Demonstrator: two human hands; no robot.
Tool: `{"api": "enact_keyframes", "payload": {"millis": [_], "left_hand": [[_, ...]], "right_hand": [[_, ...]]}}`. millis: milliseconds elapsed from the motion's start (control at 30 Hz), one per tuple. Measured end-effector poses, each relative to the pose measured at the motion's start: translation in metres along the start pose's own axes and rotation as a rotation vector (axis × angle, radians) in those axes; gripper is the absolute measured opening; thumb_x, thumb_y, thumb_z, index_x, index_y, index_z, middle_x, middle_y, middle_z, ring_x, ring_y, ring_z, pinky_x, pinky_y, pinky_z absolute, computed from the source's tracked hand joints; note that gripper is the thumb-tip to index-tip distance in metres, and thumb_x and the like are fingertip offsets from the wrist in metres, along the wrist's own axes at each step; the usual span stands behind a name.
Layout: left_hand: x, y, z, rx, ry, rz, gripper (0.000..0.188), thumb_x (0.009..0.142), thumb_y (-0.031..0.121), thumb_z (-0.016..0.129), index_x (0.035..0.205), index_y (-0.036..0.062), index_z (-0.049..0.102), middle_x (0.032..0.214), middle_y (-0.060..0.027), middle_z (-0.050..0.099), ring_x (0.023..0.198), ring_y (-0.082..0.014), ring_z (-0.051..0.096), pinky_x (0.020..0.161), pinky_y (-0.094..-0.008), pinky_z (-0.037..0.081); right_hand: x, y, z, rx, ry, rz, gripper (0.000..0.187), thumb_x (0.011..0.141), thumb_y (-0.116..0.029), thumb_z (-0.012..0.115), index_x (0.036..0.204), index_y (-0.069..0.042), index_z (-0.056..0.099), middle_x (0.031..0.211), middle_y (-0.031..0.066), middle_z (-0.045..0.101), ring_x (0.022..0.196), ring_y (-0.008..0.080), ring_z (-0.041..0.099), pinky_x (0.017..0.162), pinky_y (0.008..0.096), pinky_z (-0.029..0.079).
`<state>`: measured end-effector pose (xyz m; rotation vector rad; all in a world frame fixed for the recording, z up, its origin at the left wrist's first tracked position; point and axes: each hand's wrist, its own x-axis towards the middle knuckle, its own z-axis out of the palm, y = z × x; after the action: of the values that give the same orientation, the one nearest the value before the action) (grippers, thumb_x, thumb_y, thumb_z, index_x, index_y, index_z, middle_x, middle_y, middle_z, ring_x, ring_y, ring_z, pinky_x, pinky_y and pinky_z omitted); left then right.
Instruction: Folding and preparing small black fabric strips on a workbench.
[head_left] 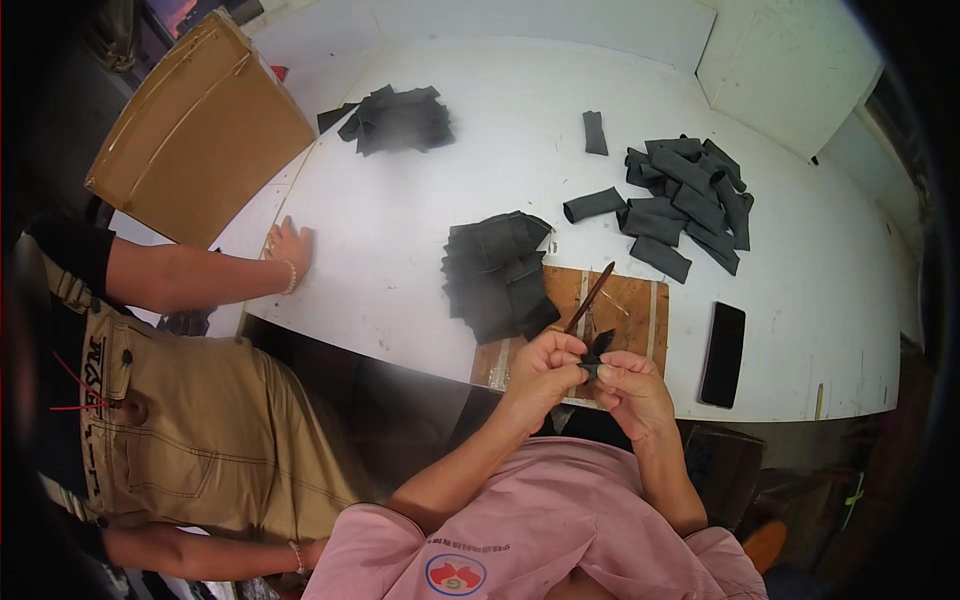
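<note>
My left hand (547, 374) and my right hand (636, 388) meet close to the table's near edge. Both pinch a small piece of dark fabric (601, 342) between thumbs and fingers; part of it is hidden by the fingertips. Just beyond them a dark brown pointed stick (592, 296) slants up over a worn brown board (648, 310); my left hand hides its lower end. Left of the board, and partly over it, lies a stack of flat dark grey fabric pieces (497, 275). Farther right is a loose heap of dark grey fabric tubes (690, 195).
A black phone (722, 355) lies right of the board. Another fabric stack (400, 120) sits far left, by a big cardboard box (205, 125). At left stands another person, one hand (289, 250) resting on the white table (370, 250). A white panel (785, 70) rises behind.
</note>
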<state>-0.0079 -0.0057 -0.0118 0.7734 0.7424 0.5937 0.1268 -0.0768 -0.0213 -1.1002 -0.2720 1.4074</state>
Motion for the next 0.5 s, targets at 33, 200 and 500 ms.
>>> {"api": "enact_keyframes", "payload": {"millis": [33,200,500], "left_hand": [[0.002,-0.002,-0.001,-0.003,-0.003,-0.006,0.021,0.07,-0.005,0.053,0.09,0.0024,0.051,0.071,0.0003,0.053,0.053,-0.0018,0.044,0.042,-0.016,0.031],[0.001,-0.007,0.008,0.49,0.233,0.444,0.012,0.07,-0.004,0.054,0.082,-0.0025,0.054,0.064,0.0007,0.053,0.051,-0.0025,0.045,0.045,-0.0169,0.035],[-0.004,-0.006,-0.001,0.067,0.097,0.276,0.021,0.072,-0.006,0.054,0.092,-0.0002,0.051,0.075,-0.0047,0.058,0.051,-0.0031,0.046,0.042,-0.0158,0.033]], "right_hand": [[-0.001,0.0,0.002,0.156,-0.075,0.079,0.01,0.073,-0.004,0.063,0.082,-0.001,0.061,0.066,0.0018,0.055,0.053,0.0068,0.043,0.045,0.0186,0.032],[-0.004,0.0,0.015,0.186,-0.189,0.145,0.011,0.08,-0.014,0.058,0.075,-0.005,0.055,0.061,-0.0015,0.046,0.055,0.0069,0.04,0.048,0.0182,0.031],[0.001,0.005,0.005,-0.186,-0.091,-0.108,0.014,0.082,-0.017,0.056,0.073,-0.007,0.051,0.066,-0.0013,0.048,0.057,0.006,0.044,0.051,0.0194,0.035]]}}
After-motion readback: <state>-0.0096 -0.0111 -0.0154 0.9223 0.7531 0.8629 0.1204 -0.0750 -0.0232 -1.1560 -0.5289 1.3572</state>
